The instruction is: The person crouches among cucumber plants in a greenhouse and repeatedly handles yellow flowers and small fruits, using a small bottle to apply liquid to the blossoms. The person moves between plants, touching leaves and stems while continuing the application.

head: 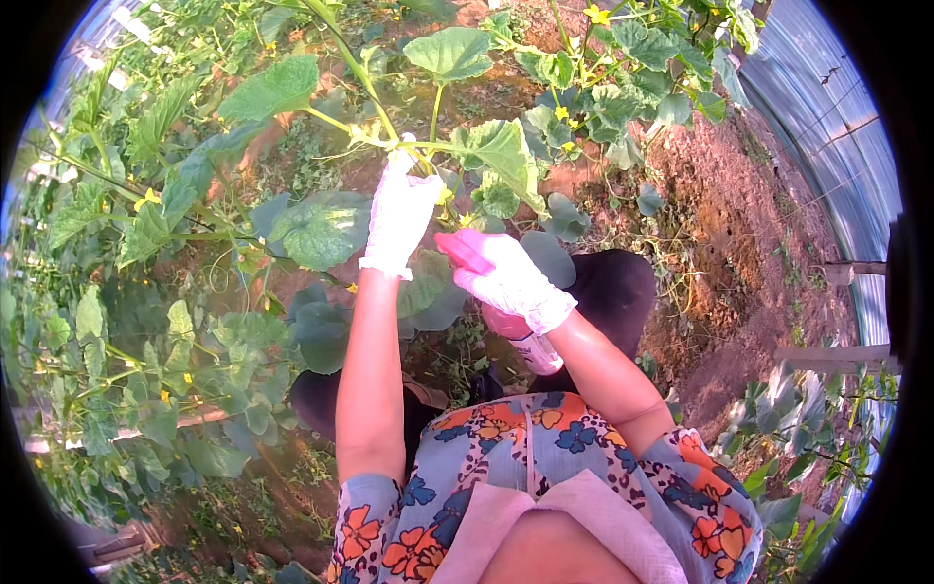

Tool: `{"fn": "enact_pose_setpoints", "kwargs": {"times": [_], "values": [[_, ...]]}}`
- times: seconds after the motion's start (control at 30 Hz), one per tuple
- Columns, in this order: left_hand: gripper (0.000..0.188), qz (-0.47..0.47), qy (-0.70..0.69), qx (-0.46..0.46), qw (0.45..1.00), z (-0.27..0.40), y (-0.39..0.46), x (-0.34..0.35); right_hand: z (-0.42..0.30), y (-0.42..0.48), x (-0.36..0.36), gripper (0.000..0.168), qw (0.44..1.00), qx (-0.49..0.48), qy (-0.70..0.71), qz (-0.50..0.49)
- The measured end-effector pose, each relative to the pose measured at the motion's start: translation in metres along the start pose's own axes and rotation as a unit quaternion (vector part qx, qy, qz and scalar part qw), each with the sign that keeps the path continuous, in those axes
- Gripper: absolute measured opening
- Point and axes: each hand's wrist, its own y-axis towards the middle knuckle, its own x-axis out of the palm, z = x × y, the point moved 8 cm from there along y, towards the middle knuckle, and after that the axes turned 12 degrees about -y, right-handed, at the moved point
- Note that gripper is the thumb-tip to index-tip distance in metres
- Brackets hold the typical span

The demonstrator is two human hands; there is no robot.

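Observation:
My left hand [401,212], in a thin white glove, is closed on the stem of a leafy vine [361,77] at a joint where leaf stalks branch off. Just to its right and lower, my right hand [503,274], gloved the same way, grips a pink and white spray bottle [538,355]. The bottle's red-pink nozzle end points up and left towards small yellow flowers [465,219] near the left hand. A broad, lit leaf [503,153] hangs above the right hand. Its fingers hide much of the bottle's head.
More vines [182,204] with yellow flowers fill the left side. Bare reddish soil [700,219] lies to the right, before a curved plastic sheet wall [817,109]. Wooden stakes [835,355] jut in at the right edge. My bent knees [613,299] are below the hands.

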Motion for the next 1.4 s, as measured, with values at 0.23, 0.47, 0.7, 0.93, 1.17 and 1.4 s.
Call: {"fn": "enact_pose_setpoints", "kwargs": {"times": [0.23,0.47,0.7,0.93,1.17,1.4], "values": [[0.031,-0.084,-0.212,-0.090,0.969,0.009,0.018,0.014,-0.045,-0.007,-0.035,0.033,0.993,-0.089,0.067,0.045],[0.026,-0.040,-0.138,-0.131,0.981,0.026,0.004,0.017,-0.016,0.000,-0.096,0.041,0.980,-0.025,0.170,0.104],[0.017,-0.067,-0.187,-0.097,0.975,0.023,0.009,0.015,0.016,-0.005,-0.106,0.028,0.932,0.119,0.311,0.142],[0.009,-0.065,-0.286,-0.048,0.955,0.028,-0.001,0.016,0.052,0.003,-0.063,0.058,0.937,0.051,0.334,0.089],[0.011,-0.094,-0.208,-0.024,0.973,0.022,0.004,0.022,0.041,0.022,-0.043,0.050,0.843,0.097,0.530,-0.010],[0.034,-0.060,0.054,0.028,0.996,0.024,0.006,0.018,0.003,-0.009,-0.067,0.047,0.962,0.142,0.230,-0.027]]}}
